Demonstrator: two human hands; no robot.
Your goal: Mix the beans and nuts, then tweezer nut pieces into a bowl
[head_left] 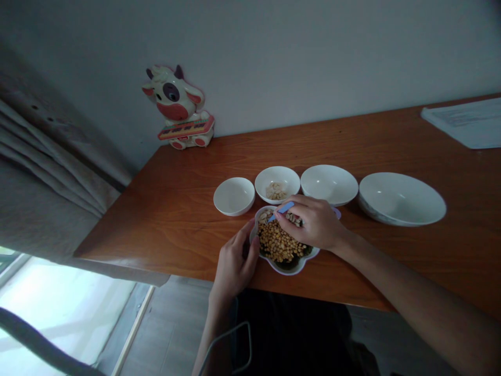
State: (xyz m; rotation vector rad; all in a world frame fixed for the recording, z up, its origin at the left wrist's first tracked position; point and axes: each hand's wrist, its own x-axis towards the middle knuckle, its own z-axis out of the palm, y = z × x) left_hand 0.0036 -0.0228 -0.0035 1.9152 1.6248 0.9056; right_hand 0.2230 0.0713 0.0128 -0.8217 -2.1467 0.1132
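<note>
Wooden tabletop (176, 209), scalloped dish (289, 271), 4 bowls (329, 187).

Curled hands (316, 223), close together

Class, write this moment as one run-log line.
left hand: holding scalloped tray; right hand: holding blue tool over tray; second bowl from left: pale pieces

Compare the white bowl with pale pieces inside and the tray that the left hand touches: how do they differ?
Shape: the bowl has a smooth, round rim, while the tray has a wavy one.
Contents: the bowl holds only a small heap of pale pieces; the tray holds many golden grains.
Handling: the left hand touches the tray's edge; the bowl stands unheld.
Both contain some pale pieces.
</note>
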